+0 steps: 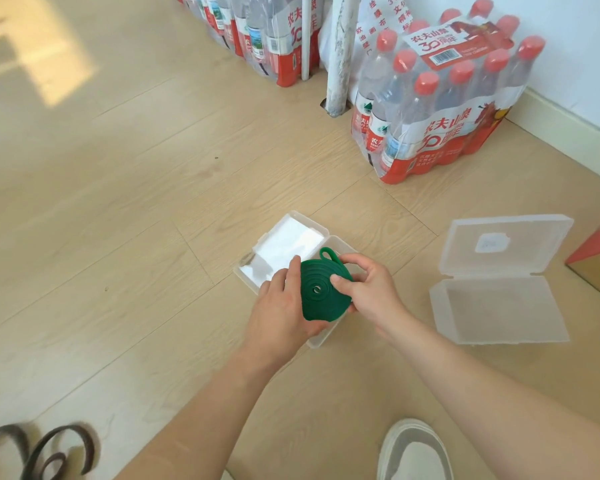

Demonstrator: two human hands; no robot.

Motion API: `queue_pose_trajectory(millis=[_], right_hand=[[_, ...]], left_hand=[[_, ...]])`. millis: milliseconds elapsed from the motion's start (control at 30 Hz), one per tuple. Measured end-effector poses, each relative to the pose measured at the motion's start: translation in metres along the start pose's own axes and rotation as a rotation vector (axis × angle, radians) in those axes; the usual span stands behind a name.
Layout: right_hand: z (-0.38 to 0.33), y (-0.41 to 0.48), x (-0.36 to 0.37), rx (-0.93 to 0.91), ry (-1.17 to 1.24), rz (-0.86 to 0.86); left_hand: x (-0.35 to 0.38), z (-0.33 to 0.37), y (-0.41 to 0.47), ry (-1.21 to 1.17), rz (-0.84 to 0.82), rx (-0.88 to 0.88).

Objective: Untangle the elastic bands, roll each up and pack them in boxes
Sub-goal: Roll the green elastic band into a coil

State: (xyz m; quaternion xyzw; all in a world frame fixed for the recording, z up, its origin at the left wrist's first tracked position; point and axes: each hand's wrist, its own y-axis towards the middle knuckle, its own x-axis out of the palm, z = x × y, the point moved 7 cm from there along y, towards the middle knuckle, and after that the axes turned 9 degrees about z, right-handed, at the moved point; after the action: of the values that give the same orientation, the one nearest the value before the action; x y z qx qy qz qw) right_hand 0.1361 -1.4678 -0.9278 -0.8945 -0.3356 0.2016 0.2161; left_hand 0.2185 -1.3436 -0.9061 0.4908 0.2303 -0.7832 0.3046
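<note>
- We hold the rolled green elastic band (317, 294) between both hands, just above the base of the open clear plastic box (318, 342) on the wooden floor (136, 202).
- Our left hand (281, 306) cups the coil from the left and beneath, with the fingers curled round its edge. Our right hand (371, 292) pinches it from the right, thumb pressed on the flat face.
- The step in hand, as we judge it, is lowering the coil into the box. The squeeze should last until the roll sits flat on the bottom, or the turns may spring apart.
- The loose loop end (328, 254) sticks out on the far side. We would tuck it against the box wall so that it neither unwinds the roll nor fouls the lid (293, 216), which lies open to the left with white paper in it.
- Letting go one hand at a time seems wise — the right thumb last.
- A second clear box (499, 306) lies open well apart to the right, and a dark band (59, 452) lies loose on the floor at near left — not yet rolled.
</note>
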Motion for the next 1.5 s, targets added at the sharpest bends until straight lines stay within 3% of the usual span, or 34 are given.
queue_pose_trajectory(millis=[133,433,533,700,900,1133,1267,1367,1500], right_hand=[[0.006,0.014,0.006,-0.072,-0.256,-0.047],[-0.009,0.034,0.025,-0.242,-0.986,-0.143],[-0.01,0.037,0.03,-0.274,-1.128,-0.133],[-0.008,0.034,0.034,-0.313,-1.148,-0.087],[-0.005,0.031,0.033,-0.338,-1.081,-0.054],[-0.006,0.033,0.029,-0.337,-1.097,-0.049],[-0.001,0.031,0.033,-0.338,-1.129,-0.057],[-0.001,0.027,0.037,-0.362,-1.165,-0.05],[-0.001,0.024,0.033,-0.363,-1.149,0.01]], left_hand=[[0.013,0.001,0.0,0.14,-0.029,0.017],[0.03,-0.003,0.008,0.123,-0.146,0.002],[0.038,-0.001,0.01,0.262,-0.206,0.028],[0.038,0.0,0.002,0.487,-0.162,0.088],[0.031,0.003,-0.001,0.589,-0.065,0.125],[0.028,0.006,-0.001,0.577,-0.119,0.133],[0.039,0.007,-0.014,0.547,-0.174,0.3],[0.038,-0.004,-0.019,0.454,-0.192,0.214],[0.035,-0.012,-0.017,0.369,-0.07,0.184]])
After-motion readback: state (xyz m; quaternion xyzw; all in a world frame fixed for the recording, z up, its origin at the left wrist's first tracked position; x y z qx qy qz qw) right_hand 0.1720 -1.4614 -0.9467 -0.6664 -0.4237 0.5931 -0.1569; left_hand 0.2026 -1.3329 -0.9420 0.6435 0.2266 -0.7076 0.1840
